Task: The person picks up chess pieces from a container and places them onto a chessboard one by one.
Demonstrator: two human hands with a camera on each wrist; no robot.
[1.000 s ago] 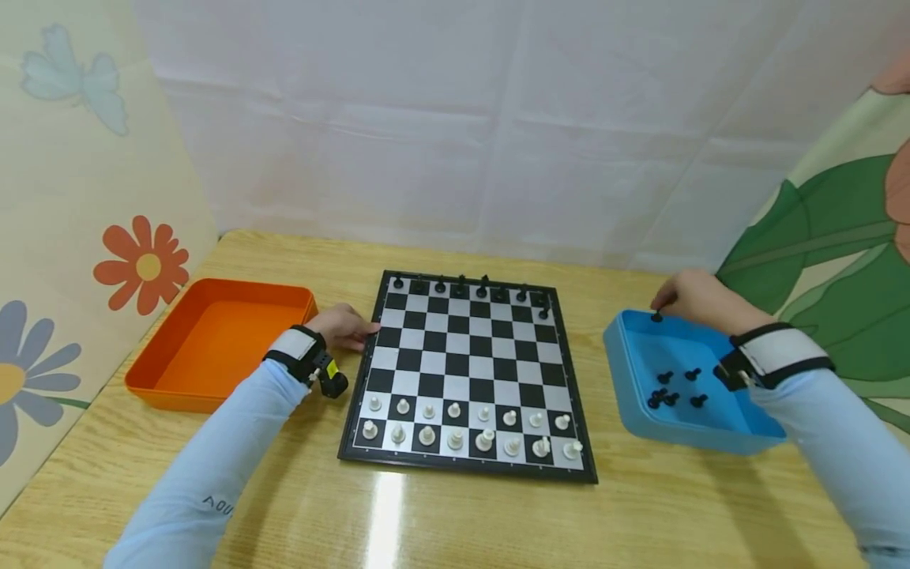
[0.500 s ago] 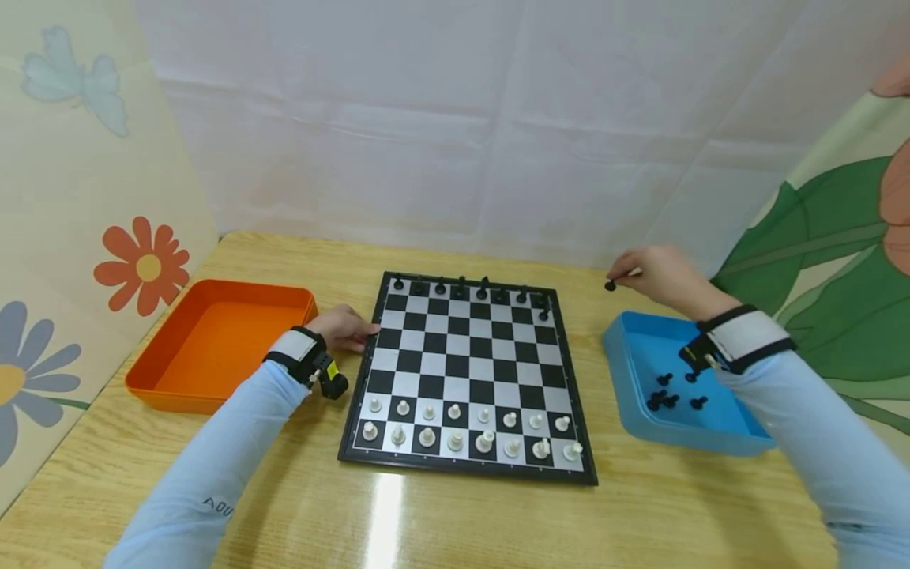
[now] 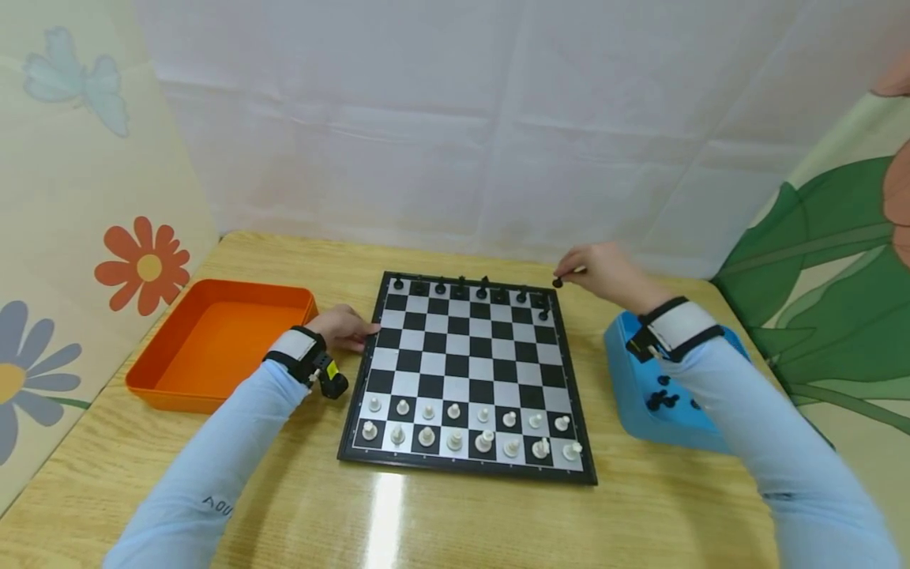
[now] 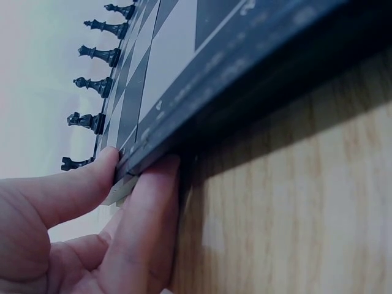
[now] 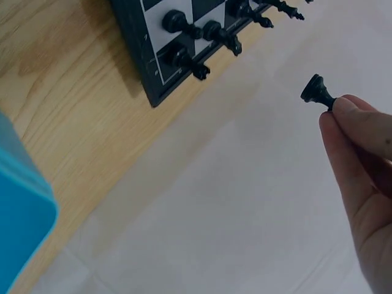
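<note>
Black pawn [image 3: 558, 282] pinched at the fingertips of the right hand [image 3: 604, 273], held in the air just off the far right corner of the chessboard [image 3: 465, 371] and above the table edge there. From the head view, only a dark speck at the fingertips; in the right wrist view, seen plainly — black pawn [image 5: 317, 92] sticking out sideways past the fingers [image 5: 355, 125], base pointing away from the hand, gripped by its head end, with the chessboard [image 5: 144, 49] corner and a few black pieces on it just beyond. Left hand [image 3: 346, 326] resting at the chessboard's left edge; only in the left wrist view shown clearly — thumb on top of the frame and a finger beneath it, left hand [image 4: 92, 233] clasping the rim of the chessboard [image 4: 245, 67]. Black back row along the chessboard's far edge, white pieces filling the two near rows. Blue tray [image 3: 629, 379] right of the chessboard, holding loose black pawns, partly hidden behind the right forearm. Orange tray [image 3: 213, 340] left of the chessboard.
</note>
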